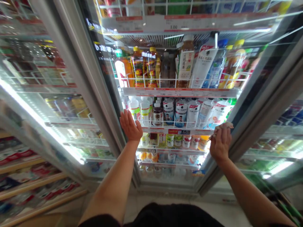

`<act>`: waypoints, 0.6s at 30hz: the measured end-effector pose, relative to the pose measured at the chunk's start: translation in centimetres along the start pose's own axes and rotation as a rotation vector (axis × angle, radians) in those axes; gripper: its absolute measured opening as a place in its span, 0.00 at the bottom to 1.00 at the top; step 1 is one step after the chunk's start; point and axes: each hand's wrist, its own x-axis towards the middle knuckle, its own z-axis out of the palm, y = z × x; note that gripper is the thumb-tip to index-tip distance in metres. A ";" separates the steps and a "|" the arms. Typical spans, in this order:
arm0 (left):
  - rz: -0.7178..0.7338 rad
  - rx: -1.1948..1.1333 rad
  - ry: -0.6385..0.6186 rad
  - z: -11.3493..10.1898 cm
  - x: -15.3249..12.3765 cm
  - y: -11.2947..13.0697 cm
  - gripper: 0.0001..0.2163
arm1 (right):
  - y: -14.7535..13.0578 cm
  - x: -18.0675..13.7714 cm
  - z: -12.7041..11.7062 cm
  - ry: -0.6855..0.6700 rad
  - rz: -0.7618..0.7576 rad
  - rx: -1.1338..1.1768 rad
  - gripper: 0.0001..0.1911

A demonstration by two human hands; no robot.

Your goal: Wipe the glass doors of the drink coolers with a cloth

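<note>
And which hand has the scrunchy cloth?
The right hand: it holds the pale, crumpled cloth, which pokes out around it. The left hand is different: it's open, with no cloth showing.

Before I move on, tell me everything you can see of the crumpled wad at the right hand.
The wad is pale, creased and soft-looking; I cannot tell whether it is cloth or paper. The right hand covers most of it, with rumpled edges showing above and to either side. It is bunched near the right side of the glass door, apparently pressed to the pane, though its underside is hidden.
</note>
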 end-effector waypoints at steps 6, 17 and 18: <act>-0.014 -0.013 -0.016 -0.1 0.1 0.1 0.29 | -2.1 -0.3 -0.2 -0.056 -0.112 0.047 0.38; 0.036 0.028 0.008 -0.3 0.2 0.4 0.28 | -8.5 4.3 1.2 -0.012 -0.166 0.164 0.35; 0.029 0.029 0.006 -0.3 0.2 0.4 0.28 | -9.1 3.9 1.3 -0.028 -0.185 0.161 0.35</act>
